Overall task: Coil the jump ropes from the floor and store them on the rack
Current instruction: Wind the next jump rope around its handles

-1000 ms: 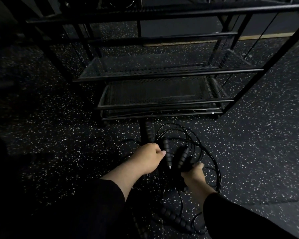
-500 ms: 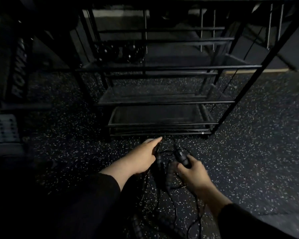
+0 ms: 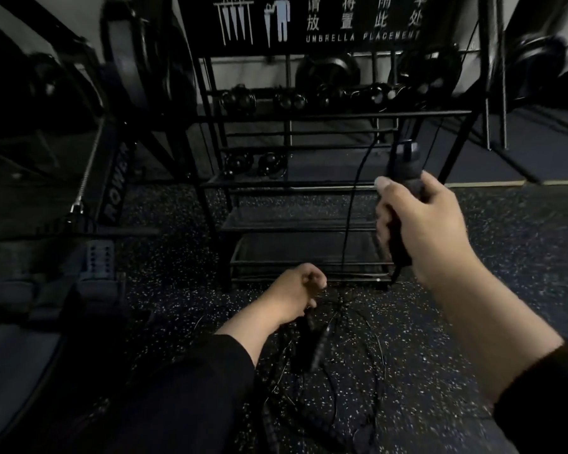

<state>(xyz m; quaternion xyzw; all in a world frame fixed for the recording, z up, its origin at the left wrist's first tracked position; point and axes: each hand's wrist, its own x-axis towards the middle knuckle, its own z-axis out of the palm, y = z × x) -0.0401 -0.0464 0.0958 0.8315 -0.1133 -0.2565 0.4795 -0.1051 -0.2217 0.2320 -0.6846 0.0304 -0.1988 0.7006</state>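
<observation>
The right hand [image 3: 417, 224] is gripping a rope handle [image 3: 402, 191] at the right of the frame, its cord [image 3: 350, 221] trailing down to the ropes [image 3: 322, 348] tangled on the floor [image 3: 473, 322] at lower centre. The left hand [image 3: 292, 290] is curling low over them; whether it is pinching a cord I cannot tell. This looks like picking out one rope; next would be drawing it free for coiling. The rack [image 3: 292, 185] is standing behind, its dim shelves hard to make out.
</observation>
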